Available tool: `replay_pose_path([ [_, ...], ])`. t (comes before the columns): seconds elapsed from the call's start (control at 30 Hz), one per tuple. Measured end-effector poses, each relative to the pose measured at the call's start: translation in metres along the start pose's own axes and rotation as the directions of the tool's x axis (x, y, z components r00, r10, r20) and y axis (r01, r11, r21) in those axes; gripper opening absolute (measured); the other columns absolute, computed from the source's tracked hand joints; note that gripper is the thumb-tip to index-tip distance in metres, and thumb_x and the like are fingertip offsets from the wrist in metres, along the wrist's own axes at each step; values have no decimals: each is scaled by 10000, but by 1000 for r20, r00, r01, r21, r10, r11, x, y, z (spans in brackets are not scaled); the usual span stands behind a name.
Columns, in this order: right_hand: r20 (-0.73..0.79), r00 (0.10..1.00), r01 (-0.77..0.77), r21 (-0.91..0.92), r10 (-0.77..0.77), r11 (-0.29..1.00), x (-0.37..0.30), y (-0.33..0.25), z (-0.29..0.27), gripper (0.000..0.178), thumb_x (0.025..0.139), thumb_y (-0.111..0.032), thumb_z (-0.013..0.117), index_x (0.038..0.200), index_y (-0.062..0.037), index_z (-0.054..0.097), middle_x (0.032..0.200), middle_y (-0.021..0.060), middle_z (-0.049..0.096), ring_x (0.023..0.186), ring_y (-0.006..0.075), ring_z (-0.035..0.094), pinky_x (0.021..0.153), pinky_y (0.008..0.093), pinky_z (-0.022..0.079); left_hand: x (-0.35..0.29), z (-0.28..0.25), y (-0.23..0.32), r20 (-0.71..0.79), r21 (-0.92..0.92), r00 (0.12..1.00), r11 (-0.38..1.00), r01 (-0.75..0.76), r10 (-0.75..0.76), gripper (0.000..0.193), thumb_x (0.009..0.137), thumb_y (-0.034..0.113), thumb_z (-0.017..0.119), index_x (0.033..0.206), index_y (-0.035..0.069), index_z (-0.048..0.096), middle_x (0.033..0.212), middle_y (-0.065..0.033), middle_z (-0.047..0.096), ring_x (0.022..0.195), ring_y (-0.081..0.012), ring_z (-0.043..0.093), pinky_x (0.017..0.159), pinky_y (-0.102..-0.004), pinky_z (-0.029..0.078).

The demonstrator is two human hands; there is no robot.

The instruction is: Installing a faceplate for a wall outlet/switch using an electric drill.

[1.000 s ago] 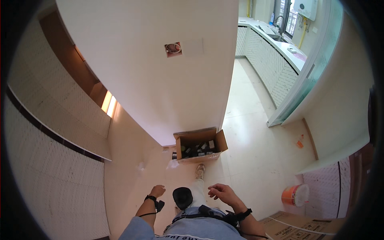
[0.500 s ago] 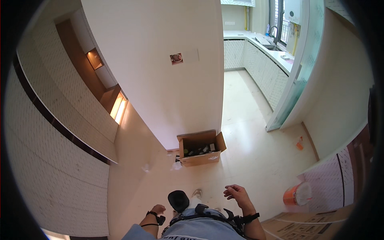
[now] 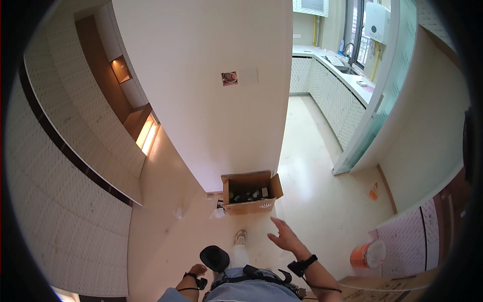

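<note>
My right hand (image 3: pixel 285 236) reaches out in front of me, fingers apart and empty. It is over the floor, just short of an open cardboard box (image 3: pixel 246 207) that stands against the white wall end. Several small dark items (image 3: pixel 248 195) and a small white piece (image 3: pixel 264 192) lie inside the box; their kinds are too small to tell. Low by my left side hangs my left hand (image 3: pixel 199 270), beside a black rounded pad (image 3: pixel 215 258). Nothing shows in that hand, and its fingers are too small to read. Both wrists wear black straps.
A white plastic scrap (image 3: pixel 218 213) lies left of the box. Orange-and-white bucket (image 3: pixel 366 254) and flat carton (image 3: pixel 392 289) are at the right. An orange item (image 3: pixel 373 191) lies by the right wall. Beyond a glass sliding door (image 3: pixel 372 128) is a kitchen counter (image 3: pixel 329 63). Wrapped cabinets (image 3: pixel 75 216) line the left.
My right hand has moved forward and a little left, nearer the box, and its fingers have spread. One foot has stepped forward. The left hand stays low at my side.
</note>
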State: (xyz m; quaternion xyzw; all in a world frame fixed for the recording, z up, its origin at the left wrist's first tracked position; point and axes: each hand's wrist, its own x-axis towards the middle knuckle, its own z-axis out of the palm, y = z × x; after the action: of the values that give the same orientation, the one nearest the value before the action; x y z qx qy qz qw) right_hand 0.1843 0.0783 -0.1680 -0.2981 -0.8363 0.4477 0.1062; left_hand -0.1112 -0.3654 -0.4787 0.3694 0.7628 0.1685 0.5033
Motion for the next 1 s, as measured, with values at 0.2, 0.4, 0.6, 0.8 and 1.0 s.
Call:
replay_pose_path([
  [0.2, -170, 967, 165, -146, -189, 975, 161, -30, -51, 953, 865, -112, 715, 1610, -18, 128, 1478, 331, 424, 1351, 493, 445, 1121, 495, 418, 24, -12, 8, 76, -381, 972, 894, 234, -223, 222, 969, 189, 620, 1100, 25, 693, 963, -82, 728, 819, -219, 726, 656, -347, 565],
  [0.4, -347, 906, 115, -351, -243, 929, 354, -81, -113, 989, 888, -109, 661, 1632, -78, 9, 1468, 358, 417, 1341, 519, 465, 1107, 518, 437, 67, -64, 18, -40, -516, 976, 840, 165, -216, 191, 993, 185, 568, 988, 23, 670, 883, -107, 698, 792, -248, 698, 762, -381, 597],
  [0.6, -474, 843, 45, -409, -254, 912, 473, -140, -138, 1015, 873, -82, 651, 1638, -101, -17, 1489, 348, 389, 1323, 518, 480, 1059, 516, 485, 141, -171, 20, -45, -322, 969, 922, 216, -243, 186, 963, 174, 591, 987, 28, 703, 939, -103, 739, 834, -242, 739, 778, -384, 605],
  [0.8, -519, 827, -98, -514, -218, 852, 520, -141, -139, 1041, 849, -62, 662, 1644, -134, -7, 1449, 266, 409, 1210, 458, 570, 900, 481, 579, 190, -234, 10, -448, -177, 875, 977, 115, -184, 326, 948, 346, 656, 957, 27, 722, 867, -162, 745, 839, -347, 726, 727, -451, 561],
  [1.0, -497, 817, -14, -524, -293, 851, 511, -131, -146, 1035, 842, -59, 666, 1645, -132, 18, 1430, 258, 419, 1148, 436, 607, 878, 472, 586, 182, -238, 39, -238, -606, 883, 773, 190, -404, 226, 938, 250, 659, 921, 26, 684, 859, -102, 746, 710, -234, 741, 595, -332, 560],
])
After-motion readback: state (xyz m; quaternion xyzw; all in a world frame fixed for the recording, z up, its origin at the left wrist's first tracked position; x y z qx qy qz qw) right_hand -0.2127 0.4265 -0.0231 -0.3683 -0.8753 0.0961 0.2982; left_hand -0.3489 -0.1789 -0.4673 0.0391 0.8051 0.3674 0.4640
